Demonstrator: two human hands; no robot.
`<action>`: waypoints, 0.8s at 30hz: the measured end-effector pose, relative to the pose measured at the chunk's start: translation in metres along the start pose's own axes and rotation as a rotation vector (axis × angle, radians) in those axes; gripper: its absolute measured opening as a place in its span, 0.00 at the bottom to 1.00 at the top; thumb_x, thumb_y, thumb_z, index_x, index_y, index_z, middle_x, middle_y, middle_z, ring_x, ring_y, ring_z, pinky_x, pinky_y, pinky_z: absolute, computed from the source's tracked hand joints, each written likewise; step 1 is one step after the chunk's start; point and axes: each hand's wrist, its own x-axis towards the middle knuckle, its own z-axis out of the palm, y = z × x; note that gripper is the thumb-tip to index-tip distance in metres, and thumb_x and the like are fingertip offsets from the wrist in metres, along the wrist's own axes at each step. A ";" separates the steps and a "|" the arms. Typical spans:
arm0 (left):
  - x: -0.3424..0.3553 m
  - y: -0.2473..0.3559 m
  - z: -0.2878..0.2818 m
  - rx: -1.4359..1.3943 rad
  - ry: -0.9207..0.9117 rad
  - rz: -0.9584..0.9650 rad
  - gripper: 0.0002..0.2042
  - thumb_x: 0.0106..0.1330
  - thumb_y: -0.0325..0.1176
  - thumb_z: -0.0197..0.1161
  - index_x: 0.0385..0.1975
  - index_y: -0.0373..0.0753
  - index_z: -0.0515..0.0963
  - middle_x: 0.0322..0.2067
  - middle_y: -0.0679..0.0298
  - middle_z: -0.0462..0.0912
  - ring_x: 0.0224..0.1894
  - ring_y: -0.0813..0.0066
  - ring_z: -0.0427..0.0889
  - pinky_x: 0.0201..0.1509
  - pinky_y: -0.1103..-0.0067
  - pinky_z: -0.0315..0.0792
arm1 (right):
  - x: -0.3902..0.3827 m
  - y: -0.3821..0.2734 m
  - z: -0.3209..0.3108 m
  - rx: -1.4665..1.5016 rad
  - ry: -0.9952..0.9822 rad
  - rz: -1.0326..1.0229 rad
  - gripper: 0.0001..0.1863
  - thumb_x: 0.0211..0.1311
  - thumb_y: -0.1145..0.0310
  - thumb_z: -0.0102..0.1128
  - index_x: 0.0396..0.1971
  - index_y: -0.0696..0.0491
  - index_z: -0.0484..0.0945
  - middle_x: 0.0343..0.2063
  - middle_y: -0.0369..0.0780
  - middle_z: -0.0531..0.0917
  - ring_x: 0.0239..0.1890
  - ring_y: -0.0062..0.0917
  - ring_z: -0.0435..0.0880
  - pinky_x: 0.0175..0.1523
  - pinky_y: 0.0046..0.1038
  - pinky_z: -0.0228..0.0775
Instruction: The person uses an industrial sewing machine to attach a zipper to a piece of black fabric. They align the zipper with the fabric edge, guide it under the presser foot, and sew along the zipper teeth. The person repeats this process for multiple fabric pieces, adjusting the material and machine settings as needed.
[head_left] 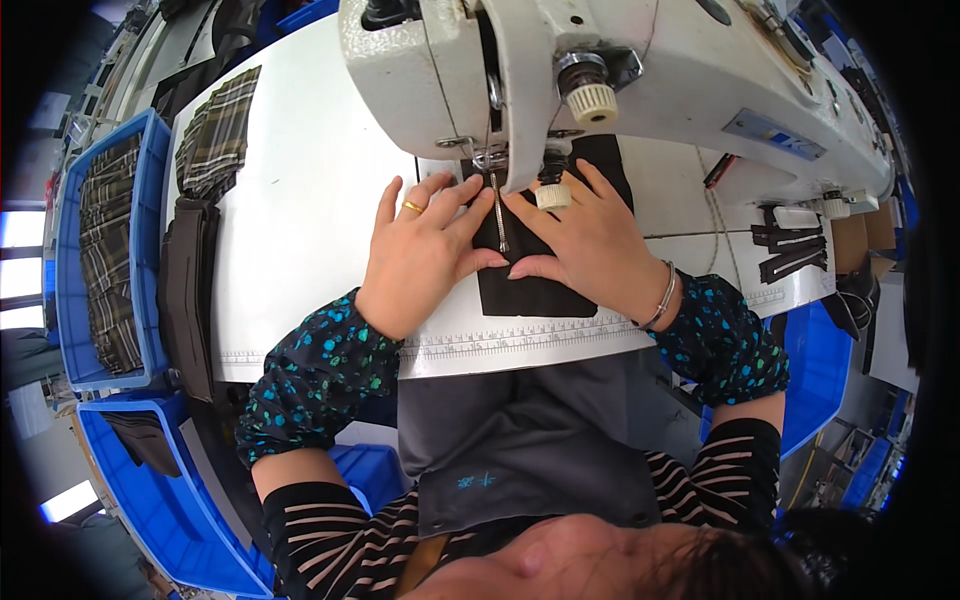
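Note:
A dark piece of fabric (540, 285) lies flat on the white sewing table, partly under the sewing machine's needle area. A zipper (501, 222) with metal teeth runs down it, its upper end close to the presser foot (490, 160). On the zipper's left side, my left hand (420, 245) lies with fingers spread, fingertips near the foot. My right hand (590, 240) rests flat on the fabric to the right, thumb out toward the left thumb; the machine's lower knob hides part of its fingers. Neither hand grips the cloth.
The white sewing machine (690, 70) spans the top. Several short zippers (790, 243) and a small red-and-black tool (719, 170) lie at the right. Plaid pieces (218, 130) and folded dark cloth (188, 290) lie at the left, beside a blue bin (64, 290). A ruler strip (500, 347) lines the front edge.

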 end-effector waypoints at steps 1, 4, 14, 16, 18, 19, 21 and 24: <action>-0.003 0.000 0.000 -0.009 0.005 0.007 0.30 0.58 0.55 0.72 0.58 0.44 0.85 0.62 0.69 0.83 0.64 0.64 0.78 0.73 0.55 0.65 | 0.001 -0.001 0.000 0.005 -0.001 0.003 0.35 0.52 0.43 0.75 0.54 0.53 0.84 0.62 0.47 0.80 0.70 0.42 0.73 0.75 0.51 0.60; -0.013 0.008 0.004 -0.051 0.021 0.020 0.27 0.58 0.52 0.73 0.54 0.41 0.87 0.59 0.69 0.85 0.62 0.64 0.79 0.71 0.53 0.67 | -0.005 -0.004 -0.004 0.018 -0.008 -0.014 0.34 0.54 0.46 0.75 0.55 0.54 0.83 0.61 0.47 0.81 0.67 0.41 0.76 0.74 0.50 0.62; -0.021 0.031 -0.005 -0.102 0.007 0.015 0.25 0.56 0.47 0.76 0.52 0.41 0.88 0.60 0.68 0.85 0.62 0.59 0.80 0.69 0.55 0.69 | -0.036 -0.020 -0.010 0.030 -0.014 -0.096 0.30 0.62 0.51 0.71 0.56 0.57 0.81 0.59 0.49 0.83 0.64 0.39 0.80 0.73 0.48 0.65; -0.019 0.033 -0.008 -0.082 -0.022 0.019 0.25 0.57 0.48 0.76 0.52 0.43 0.88 0.61 0.69 0.84 0.63 0.59 0.79 0.70 0.54 0.68 | -0.036 -0.019 -0.014 0.035 -0.029 -0.101 0.29 0.62 0.51 0.71 0.56 0.57 0.82 0.59 0.48 0.83 0.64 0.38 0.80 0.73 0.48 0.65; -0.016 0.032 -0.009 -0.056 -0.027 0.023 0.24 0.57 0.48 0.76 0.52 0.43 0.88 0.59 0.69 0.85 0.63 0.60 0.79 0.70 0.54 0.68 | -0.033 -0.017 -0.014 0.032 -0.028 -0.104 0.29 0.62 0.51 0.71 0.56 0.57 0.82 0.59 0.47 0.84 0.64 0.38 0.80 0.73 0.48 0.66; -0.013 0.030 -0.009 -0.043 -0.025 0.027 0.24 0.57 0.48 0.76 0.52 0.44 0.88 0.59 0.70 0.85 0.63 0.60 0.79 0.70 0.54 0.68 | -0.030 -0.014 -0.012 0.027 -0.019 -0.105 0.29 0.62 0.51 0.71 0.56 0.56 0.82 0.58 0.47 0.84 0.64 0.37 0.80 0.72 0.48 0.66; -0.009 0.023 -0.005 -0.045 -0.005 0.016 0.24 0.57 0.48 0.75 0.52 0.44 0.88 0.58 0.70 0.85 0.63 0.61 0.79 0.70 0.55 0.68 | -0.023 -0.009 -0.010 0.010 -0.009 -0.103 0.28 0.61 0.52 0.72 0.55 0.56 0.83 0.56 0.46 0.85 0.63 0.37 0.81 0.72 0.47 0.66; -0.002 0.014 0.001 -0.058 0.032 0.007 0.23 0.59 0.48 0.75 0.52 0.44 0.88 0.55 0.70 0.85 0.61 0.65 0.80 0.69 0.55 0.69 | -0.011 -0.002 -0.007 -0.011 0.003 -0.097 0.27 0.59 0.52 0.73 0.53 0.54 0.84 0.53 0.44 0.86 0.62 0.36 0.81 0.71 0.47 0.67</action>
